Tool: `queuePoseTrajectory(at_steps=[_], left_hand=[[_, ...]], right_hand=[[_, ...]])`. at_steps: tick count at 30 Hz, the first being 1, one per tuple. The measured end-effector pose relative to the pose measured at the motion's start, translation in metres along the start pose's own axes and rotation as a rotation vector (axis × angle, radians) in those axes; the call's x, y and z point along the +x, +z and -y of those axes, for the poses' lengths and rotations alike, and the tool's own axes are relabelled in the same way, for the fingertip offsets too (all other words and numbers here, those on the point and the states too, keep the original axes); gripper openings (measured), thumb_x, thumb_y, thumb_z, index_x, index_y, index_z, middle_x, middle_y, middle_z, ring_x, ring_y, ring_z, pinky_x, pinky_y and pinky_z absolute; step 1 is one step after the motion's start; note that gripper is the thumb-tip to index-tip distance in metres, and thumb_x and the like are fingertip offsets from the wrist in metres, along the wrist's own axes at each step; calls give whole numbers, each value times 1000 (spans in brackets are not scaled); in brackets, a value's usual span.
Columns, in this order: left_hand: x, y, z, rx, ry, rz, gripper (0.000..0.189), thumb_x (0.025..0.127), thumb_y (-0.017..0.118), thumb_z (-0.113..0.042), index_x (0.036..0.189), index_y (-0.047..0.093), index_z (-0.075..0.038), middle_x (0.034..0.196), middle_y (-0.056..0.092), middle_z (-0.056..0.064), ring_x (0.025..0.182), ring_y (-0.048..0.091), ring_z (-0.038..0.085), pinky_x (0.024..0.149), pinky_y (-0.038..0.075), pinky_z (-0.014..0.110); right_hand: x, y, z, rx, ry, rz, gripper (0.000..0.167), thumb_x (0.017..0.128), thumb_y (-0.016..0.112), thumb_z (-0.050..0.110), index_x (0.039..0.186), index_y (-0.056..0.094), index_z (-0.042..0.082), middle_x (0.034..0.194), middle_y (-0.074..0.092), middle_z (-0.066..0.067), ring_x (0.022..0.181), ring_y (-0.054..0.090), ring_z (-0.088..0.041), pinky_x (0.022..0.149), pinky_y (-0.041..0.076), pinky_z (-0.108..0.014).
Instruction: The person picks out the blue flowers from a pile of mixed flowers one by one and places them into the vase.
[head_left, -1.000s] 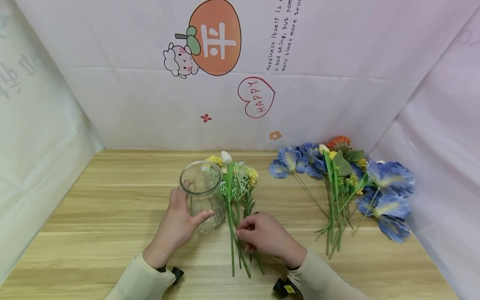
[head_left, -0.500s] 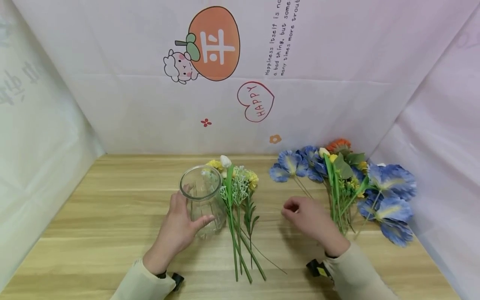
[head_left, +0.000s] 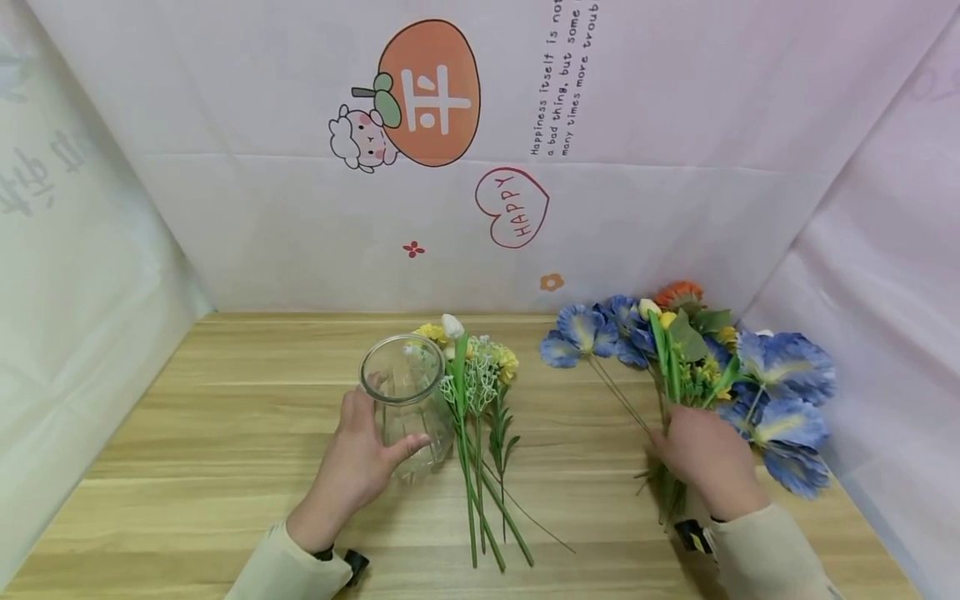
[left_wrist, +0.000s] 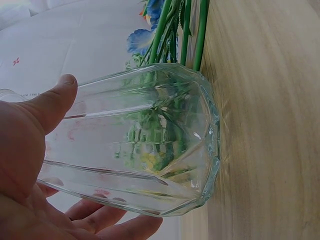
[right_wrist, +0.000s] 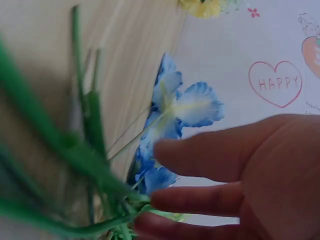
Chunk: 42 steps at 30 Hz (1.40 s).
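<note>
My left hand (head_left: 358,454) holds a clear glass vase (head_left: 408,417) upright on the table, thumb on one side and fingers round the other. In the left wrist view, the faceted glass (left_wrist: 135,140) shows stems through it. Right beside the vase lies a small bunch of artificial flowers (head_left: 480,375), white and yellow heads with green stems. Over at the right, my right hand (head_left: 708,458) reaches over the stems of a larger flower pile. Its thumb and fingers are spread apart in the right wrist view, close to green stems (right_wrist: 92,170); contact is hard to tell.
Blue irises (head_left: 787,367) spread at the pile's right, another blue iris (head_left: 581,333) at its left. An orange flower (head_left: 678,293) lies at the back. A printed white cloth (head_left: 300,233) walls the wooden table (head_left: 225,417) behind and on both sides.
My right hand has left the small bunch in the middle and moved right to the larger flower pile. The left hand stays on the vase.
</note>
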<state>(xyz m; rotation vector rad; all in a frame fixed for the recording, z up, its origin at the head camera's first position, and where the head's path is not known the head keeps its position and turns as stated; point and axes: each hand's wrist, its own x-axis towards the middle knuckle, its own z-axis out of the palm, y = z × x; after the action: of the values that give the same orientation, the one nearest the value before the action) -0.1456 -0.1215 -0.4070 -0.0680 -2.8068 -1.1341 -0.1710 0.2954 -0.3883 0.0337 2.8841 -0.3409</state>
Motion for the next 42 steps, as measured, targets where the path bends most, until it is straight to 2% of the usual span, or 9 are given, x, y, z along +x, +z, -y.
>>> queuePoseTrajectory(at_steps=[4, 6, 10, 17, 21, 26, 31, 38, 42], left_hand=[[-1, 1, 1, -7, 1, -3, 103, 81, 83, -41, 155, 20, -10, 134, 37, 23, 97, 59, 39, 80, 55, 54], [-1, 1, 1, -10, 3, -1, 104, 81, 83, -43, 156, 19, -11, 136, 36, 23, 100, 59, 41, 82, 54, 55], [-1, 1, 2, -7, 7, 3, 104, 80, 81, -46, 156, 19, -12, 137, 35, 24, 93, 60, 38, 75, 56, 51], [-2, 1, 1, -1, 0, 6, 105, 81, 82, -44, 156, 17, -11, 136, 36, 23, 92, 59, 37, 76, 55, 51], [-1, 1, 1, -4, -2, 13, 106, 81, 81, -47, 157, 17, -11, 135, 36, 23, 89, 59, 35, 74, 55, 50], [1, 1, 2, 0, 4, 15, 106, 81, 81, -48, 157, 17, -10, 132, 38, 23, 82, 56, 30, 70, 55, 47], [1, 1, 2, -4, 4, 18, 105, 80, 81, -46, 157, 18, -10, 133, 37, 22, 77, 55, 28, 66, 54, 43], [0, 0, 1, -5, 14, 10, 106, 80, 82, -45, 157, 17, -10, 133, 37, 23, 94, 58, 36, 79, 55, 53], [0, 0, 2, -6, 10, 12, 106, 81, 82, -45, 157, 17, -10, 133, 37, 23, 94, 58, 36, 79, 55, 52]], right_hand=[[0, 2, -5, 0, 12, 64, 22, 96, 66, 25, 89, 62, 5, 74, 58, -5, 63, 55, -22, 56, 45, -42], [0, 3, -6, 2, 12, 62, 22, 96, 66, 25, 86, 61, 5, 72, 56, -5, 61, 54, -22, 55, 45, -42], [0, 5, -7, 6, 1, 51, 23, 98, 62, 21, 82, 60, 6, 69, 54, -5, 58, 51, -22, 54, 42, -40], [3, 10, -7, 28, -1, 76, 38, 100, 58, 25, 65, 55, 10, 60, 50, -6, 51, 48, -20, 51, 39, -36], [5, 13, -9, 14, 6, 82, 41, 102, 56, 26, 64, 56, 11, 60, 51, -6, 51, 50, -21, 59, 44, -44], [7, 17, -10, 24, -19, 33, 41, 103, 54, 24, 65, 58, 9, 60, 54, -5, 51, 53, -21, 75, 45, -57], [8, 17, -11, 64, -34, 0, 38, 104, 49, 19, 70, 62, 7, 64, 56, -5, 54, 53, -21, 62, 47, -48], [2, 10, -6, 117, -45, -56, 39, 105, 42, 17, 69, 56, 9, 63, 50, -6, 51, 47, -21, 49, 40, -37], [-4, 7, -1, 116, -58, -85, 37, 106, 42, 17, 72, 55, 9, 62, 46, -6, 50, 44, -21, 48, 37, -36]])
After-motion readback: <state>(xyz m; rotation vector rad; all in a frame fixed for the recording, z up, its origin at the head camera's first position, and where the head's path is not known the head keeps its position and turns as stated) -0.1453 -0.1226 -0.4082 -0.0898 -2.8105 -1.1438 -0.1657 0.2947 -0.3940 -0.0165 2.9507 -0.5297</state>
